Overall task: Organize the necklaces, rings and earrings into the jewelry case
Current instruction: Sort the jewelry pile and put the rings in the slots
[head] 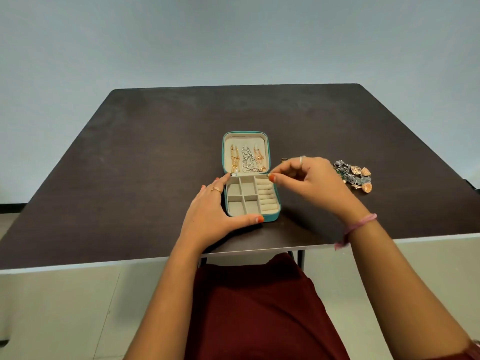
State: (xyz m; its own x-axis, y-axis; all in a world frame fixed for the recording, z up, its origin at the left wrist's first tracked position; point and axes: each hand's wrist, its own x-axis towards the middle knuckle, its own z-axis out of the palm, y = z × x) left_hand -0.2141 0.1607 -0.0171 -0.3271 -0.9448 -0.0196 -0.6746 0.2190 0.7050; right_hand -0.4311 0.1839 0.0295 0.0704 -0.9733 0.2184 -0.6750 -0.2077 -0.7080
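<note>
Right at the near edge of the dark tabletop (130, 157) the person is sitting with a dark red cloth (259, 307) over the lap. Their left hand (210, 211) lies along the left side of the open teal jewelry case (275, 216), fingers fairly straight against its wall, thumb stretched across the front edge, so it's steadying the case, not gripping anything. The right hand (309, 178), pink thread bracelet (358, 224) on the wrist, hovers at the case's right side by the hinge, thumb and forefinger pinched close together; can't tell if there's anything tiny between them. The case's bottom half has four square compartments and a column of ring rolls (267, 197), all looking empty. In the lid behind, three necklaces (248, 158) hang side by side, gold, silver and rose-gold. Further right, just past the right hand, sits a little heap of earrings (354, 175), plus a ring (284, 160) near the lid.
</note>
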